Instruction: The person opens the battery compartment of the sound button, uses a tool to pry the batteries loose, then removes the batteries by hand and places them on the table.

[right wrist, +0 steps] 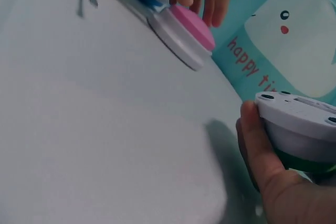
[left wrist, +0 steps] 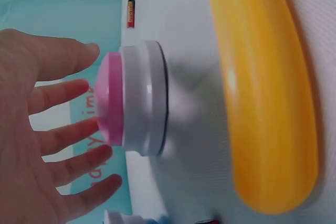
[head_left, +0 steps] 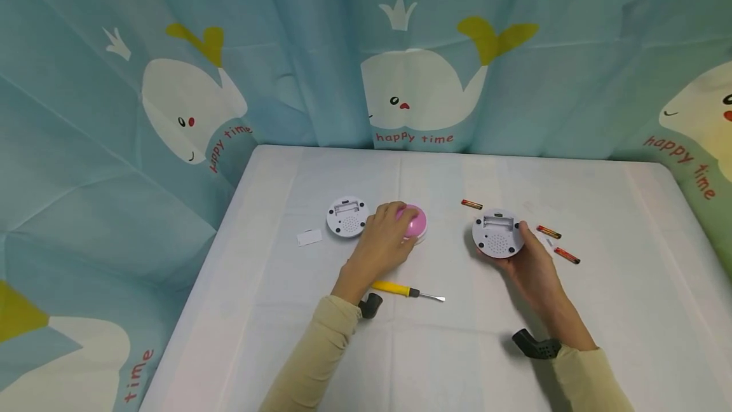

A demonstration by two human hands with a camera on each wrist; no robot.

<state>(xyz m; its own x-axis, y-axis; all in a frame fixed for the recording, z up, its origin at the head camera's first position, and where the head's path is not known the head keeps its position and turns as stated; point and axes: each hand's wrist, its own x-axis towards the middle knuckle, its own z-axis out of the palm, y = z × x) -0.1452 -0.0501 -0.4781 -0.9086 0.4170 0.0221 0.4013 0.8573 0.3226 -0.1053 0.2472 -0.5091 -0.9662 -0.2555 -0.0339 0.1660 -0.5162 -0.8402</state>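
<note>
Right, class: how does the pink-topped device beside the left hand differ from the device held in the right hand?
Colour: the pink-topped device is domed in pink; the held device shows green on its lower side.
Pose: the pink-topped device sits dome up; the held device is upside down, its battery slot facing up.
Support: the pink-topped device rests on the table; the held device is raised.
Both have round white bodies.
</note>
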